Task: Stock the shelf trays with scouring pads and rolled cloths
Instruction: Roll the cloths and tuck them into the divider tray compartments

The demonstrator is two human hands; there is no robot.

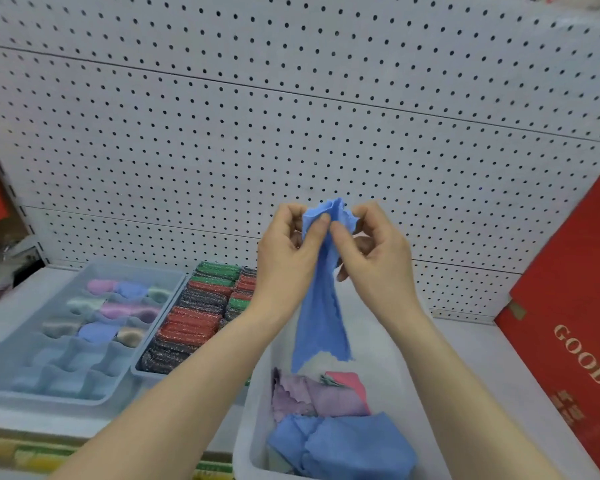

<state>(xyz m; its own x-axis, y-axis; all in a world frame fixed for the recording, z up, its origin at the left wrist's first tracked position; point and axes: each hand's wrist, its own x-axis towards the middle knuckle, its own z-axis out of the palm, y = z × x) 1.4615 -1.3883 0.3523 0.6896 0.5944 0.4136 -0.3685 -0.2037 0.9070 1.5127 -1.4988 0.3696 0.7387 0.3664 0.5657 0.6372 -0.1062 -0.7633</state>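
One blue cloth [321, 317] hangs unrolled, long axis vertical, its bunched top edge pinched by both hands: left hand [284, 258] and right hand [378, 251], side by side. Free end points down into the white bin [253, 410]. Beyond the scouring pads [194, 323], the divided tray [63, 382] lies lower left; left hand judged nearer to it.

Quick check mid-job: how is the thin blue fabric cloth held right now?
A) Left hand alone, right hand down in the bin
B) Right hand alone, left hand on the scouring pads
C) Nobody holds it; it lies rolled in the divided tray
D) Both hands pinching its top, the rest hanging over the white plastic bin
D: the left hand and the right hand both pinch the bunched top of the thin blue fabric cloth, which hangs down over the white plastic bin.
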